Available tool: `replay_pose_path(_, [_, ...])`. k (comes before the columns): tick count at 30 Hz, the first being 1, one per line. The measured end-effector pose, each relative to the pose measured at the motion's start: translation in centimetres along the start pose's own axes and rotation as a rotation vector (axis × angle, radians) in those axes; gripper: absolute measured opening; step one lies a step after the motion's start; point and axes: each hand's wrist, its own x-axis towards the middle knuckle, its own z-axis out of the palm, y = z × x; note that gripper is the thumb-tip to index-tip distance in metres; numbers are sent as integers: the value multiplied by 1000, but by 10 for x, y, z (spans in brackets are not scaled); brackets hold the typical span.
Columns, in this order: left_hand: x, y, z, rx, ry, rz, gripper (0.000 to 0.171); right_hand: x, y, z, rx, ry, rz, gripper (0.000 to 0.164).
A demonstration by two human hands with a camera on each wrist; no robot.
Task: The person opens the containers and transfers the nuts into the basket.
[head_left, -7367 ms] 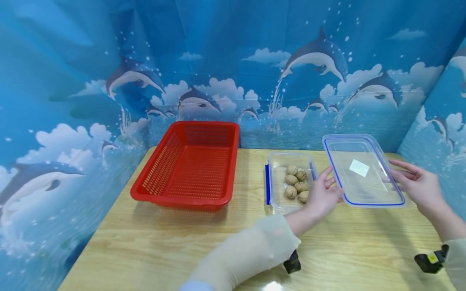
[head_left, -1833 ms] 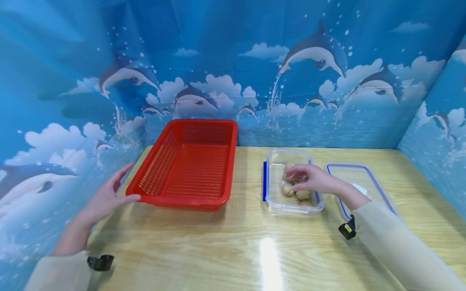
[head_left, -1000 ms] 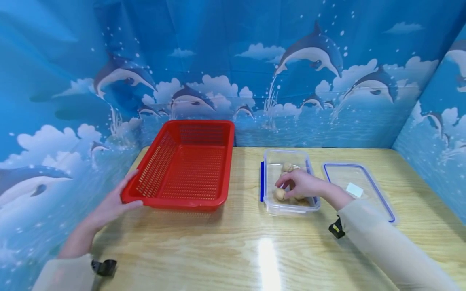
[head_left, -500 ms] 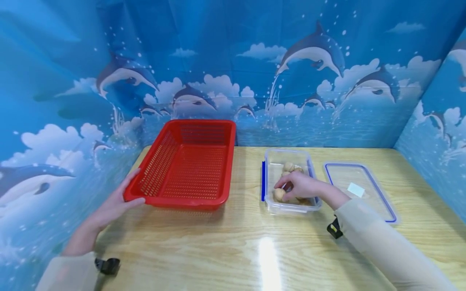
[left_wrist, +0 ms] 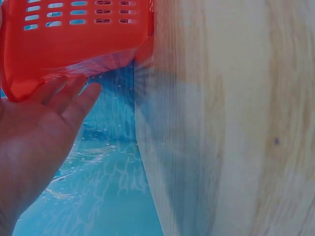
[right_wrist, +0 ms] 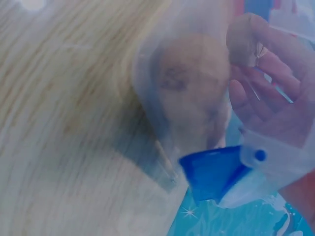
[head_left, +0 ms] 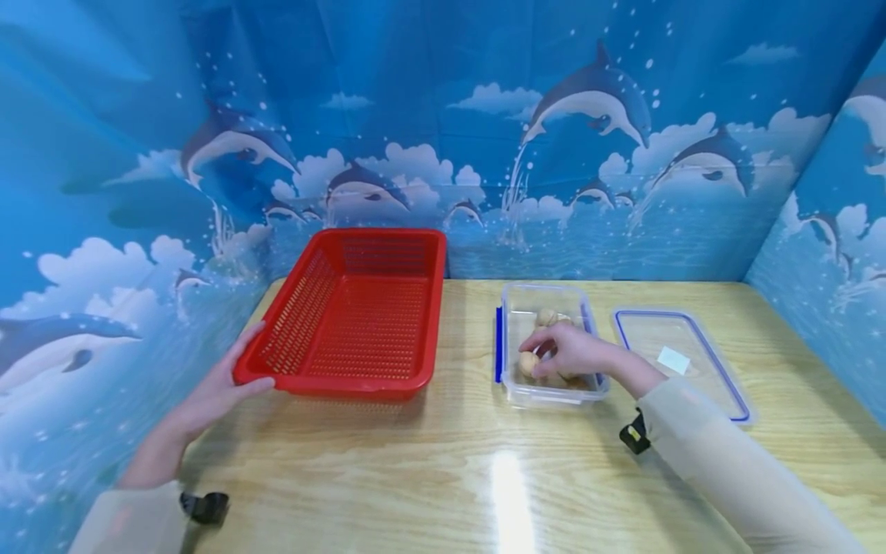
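My right hand (head_left: 569, 351) reaches into the clear plastic box (head_left: 554, 398) and pinches a walnut (head_left: 529, 364) between thumb and fingers. In the right wrist view that walnut (right_wrist: 242, 40) shows at the fingertips, through the box's cloudy wall. More walnuts (head_left: 547, 317) lie in the box, partly hidden by the hand. My left hand (head_left: 214, 391) holds the near left corner of the red perforated basket (head_left: 346, 382), thumb at the front rim and fingers along the left side. In the left wrist view several of its fingers lie against the basket's outer wall (left_wrist: 88, 44).
To the right of the box, its blue-edged lid (head_left: 713, 369) lies flat on the wooden table (head_left: 388, 477), a pale label (head_left: 673, 360) on it. A blue clip flap (head_left: 498, 345) hangs on the box's left side. Dolphin-printed curtain (head_left: 415, 115) closes the back and sides.
The lid, held in both hands at first, now lies on the table. My left hand went to the basket corner, my right into the box, where it now grips a walnut and lifts it slightly.
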Motion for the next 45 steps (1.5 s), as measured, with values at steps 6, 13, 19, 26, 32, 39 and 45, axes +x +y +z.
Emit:
replay_pose_path(6, [-1,-1,0,-2,-1,10,78,-1,-12,-12,33,7,-5,43])
replay_pose_path(13, [-1,2,1,-16,-7,7,77,5,-34,-31,44,42,-4,44])
replay_pose_path(19, [-1,3,1,-22,-4,14,77,19,-57,-38,52,66,-27,47])
replay_pose_path(26, [0,3,1,-41,-9,18,76,41,-87,-32,95,51,-51,45])
replay_pose_path(32, [-1,3,1,-65,-8,9,76,70,-109,-16,135,77,-154,42])
replay_pose_path(39, [-3,1,0,-51,-1,16,78,111,-134,17,217,48,-239,39])
replay_pose_path(45, [0,1,0,-51,0,11,79,142,-146,43,186,13,-245,41])
